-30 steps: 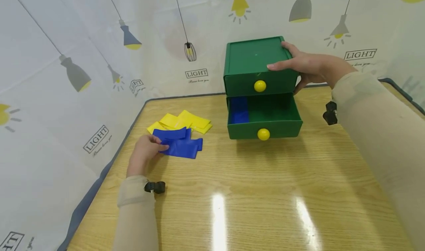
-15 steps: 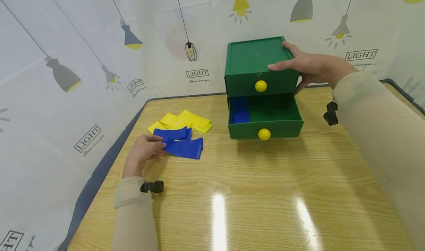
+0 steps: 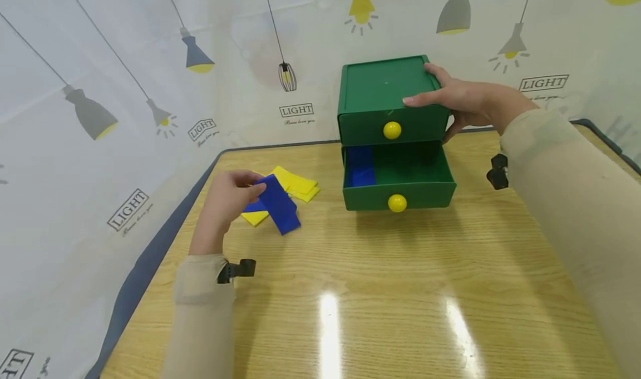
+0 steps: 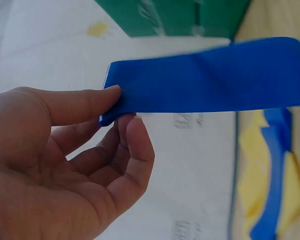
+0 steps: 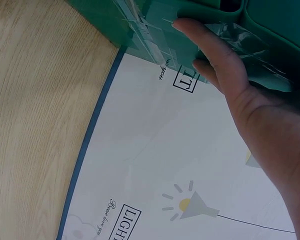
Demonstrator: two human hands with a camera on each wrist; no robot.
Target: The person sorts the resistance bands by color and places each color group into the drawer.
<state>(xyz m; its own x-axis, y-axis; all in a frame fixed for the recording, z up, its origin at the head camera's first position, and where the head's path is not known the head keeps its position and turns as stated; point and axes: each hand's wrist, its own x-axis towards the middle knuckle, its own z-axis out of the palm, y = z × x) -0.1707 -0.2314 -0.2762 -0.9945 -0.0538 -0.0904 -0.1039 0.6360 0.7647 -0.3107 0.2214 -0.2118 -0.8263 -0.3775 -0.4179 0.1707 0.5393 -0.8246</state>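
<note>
My left hand [image 3: 234, 194] pinches one end of a blue resistance band [image 3: 280, 205] between thumb and fingers. In the left wrist view this band [image 4: 205, 77] stretches away to the right as a flat, smooth strip. Below it on the table lie another blue band [image 3: 254, 206] and several yellow bands [image 3: 295, 181], partly covered. My right hand [image 3: 463, 98] rests with spread fingers over the top right edge of a green drawer unit [image 3: 385, 84]. In the right wrist view its fingers [image 5: 215, 50] lie extended along the unit's taped side.
The unit's lower drawer [image 3: 410, 165] is pulled out, with a blue band [image 3: 361, 166] lying at its left side. Its upper drawer [image 3: 360, 129] is closed; both have yellow knobs. A lamp-printed cloth [image 3: 240, 62] stands behind the wooden table [image 3: 390, 273].
My left hand has picked a blue band from the pile and raised it up and slightly right; the band now hangs slanted from the fingers. My right hand and the drawer unit stay put.
</note>
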